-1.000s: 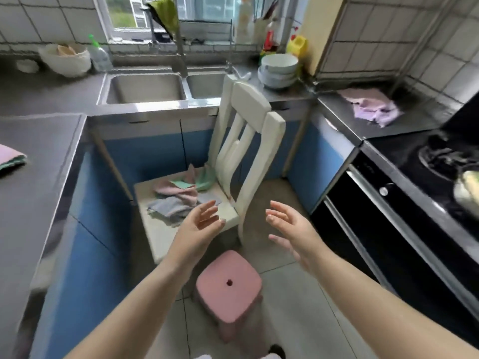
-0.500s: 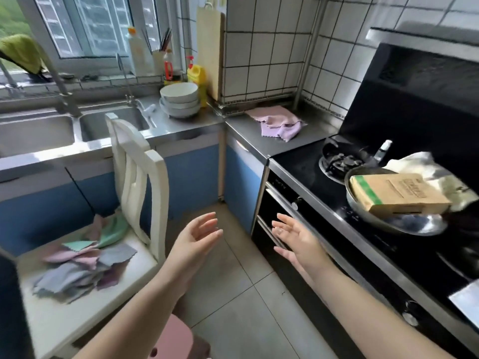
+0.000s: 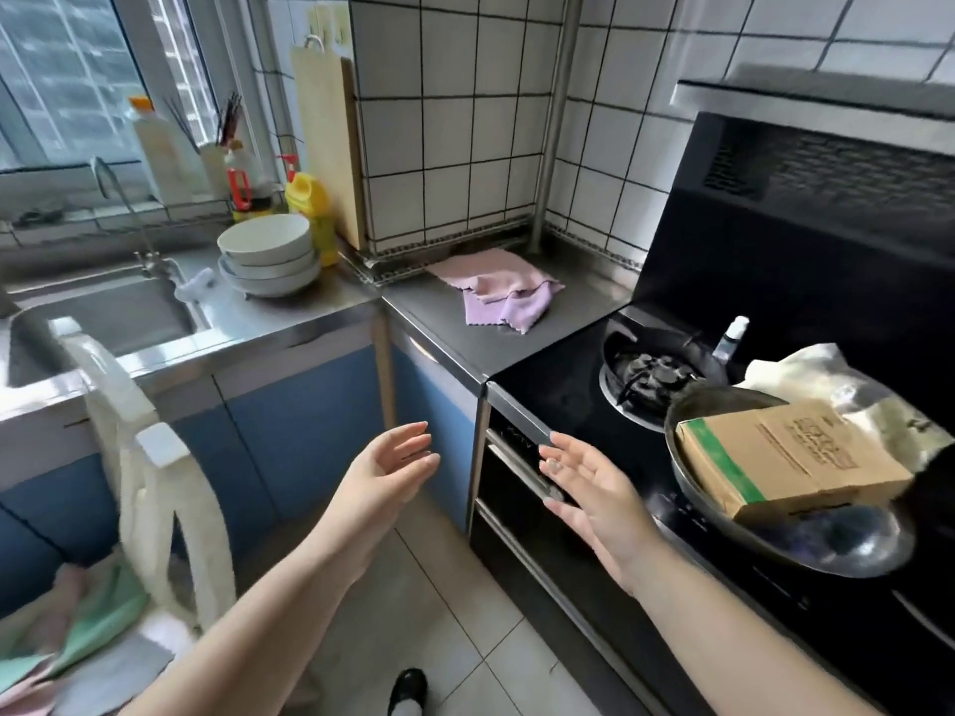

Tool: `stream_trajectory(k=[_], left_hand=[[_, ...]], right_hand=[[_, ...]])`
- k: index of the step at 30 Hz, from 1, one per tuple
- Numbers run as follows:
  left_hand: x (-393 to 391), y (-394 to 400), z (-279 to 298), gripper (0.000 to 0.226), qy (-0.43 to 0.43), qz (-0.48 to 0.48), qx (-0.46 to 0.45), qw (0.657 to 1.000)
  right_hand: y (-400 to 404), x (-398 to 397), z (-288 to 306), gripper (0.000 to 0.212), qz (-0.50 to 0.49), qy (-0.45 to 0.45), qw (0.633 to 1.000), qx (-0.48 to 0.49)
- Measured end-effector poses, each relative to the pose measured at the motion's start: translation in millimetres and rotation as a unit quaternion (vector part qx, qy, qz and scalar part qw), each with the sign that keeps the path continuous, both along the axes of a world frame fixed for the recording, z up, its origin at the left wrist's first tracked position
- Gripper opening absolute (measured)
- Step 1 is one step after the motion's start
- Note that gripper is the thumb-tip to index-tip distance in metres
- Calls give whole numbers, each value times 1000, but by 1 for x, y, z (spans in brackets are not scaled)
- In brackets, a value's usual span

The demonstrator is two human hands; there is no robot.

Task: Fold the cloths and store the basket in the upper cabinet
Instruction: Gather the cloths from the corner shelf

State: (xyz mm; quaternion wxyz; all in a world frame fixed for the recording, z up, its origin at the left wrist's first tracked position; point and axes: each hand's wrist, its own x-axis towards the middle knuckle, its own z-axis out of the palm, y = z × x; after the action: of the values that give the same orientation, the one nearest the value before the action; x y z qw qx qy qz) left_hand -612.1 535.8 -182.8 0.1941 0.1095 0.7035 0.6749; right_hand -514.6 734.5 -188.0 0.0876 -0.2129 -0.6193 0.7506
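Note:
Pink and lilac cloths [image 3: 498, 292] lie crumpled on the steel corner counter [image 3: 429, 323], well beyond both hands. More cloths [image 3: 77, 633], green, pink and grey, lie in a loose pile on the seat of the white chair [image 3: 155, 488] at lower left. My left hand [image 3: 387, 470] and my right hand [image 3: 589, 483] are raised side by side in front of the blue cabinet and the oven, palms facing each other, fingers relaxed, holding nothing. No basket is in view.
A black stove [image 3: 646, 374] fills the right side, with a pan [image 3: 785, 519] holding a cardboard box [image 3: 785, 457]. Stacked white bowls [image 3: 266, 258] stand beside the sink [image 3: 103, 312]. Bottles and a cutting board [image 3: 325, 142] line the back wall. Tiled floor lies below.
The view has swung right and risen from the chair and pink stool to the corner counter and stove. Both hands have kept their open, raised pose.

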Motion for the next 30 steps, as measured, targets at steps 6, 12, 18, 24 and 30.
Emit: stream_trajectory(k=[6,12,18,24,30], left_hand=[[-126,36,-2,33,-14,-17,7,1000],[-238,64,-3,33,-26,-50,1,998],[-331,96,-15,35,-27,-69,-28,997],[-437,148,-32,40,-7,-76,-86,993],[-523,188,-53,36,22,-97,-191,976]], right_hand=[[28,-114,0,32,-43,-22,999,5],[50,-216,5,28,-73,-37,997,-2],[76,-299,-6,23,-78,-31,996,-6],[118,-395,-35,20,-80,-38,995,35],[154,-472,-70,24,-78,-90,989,88]])
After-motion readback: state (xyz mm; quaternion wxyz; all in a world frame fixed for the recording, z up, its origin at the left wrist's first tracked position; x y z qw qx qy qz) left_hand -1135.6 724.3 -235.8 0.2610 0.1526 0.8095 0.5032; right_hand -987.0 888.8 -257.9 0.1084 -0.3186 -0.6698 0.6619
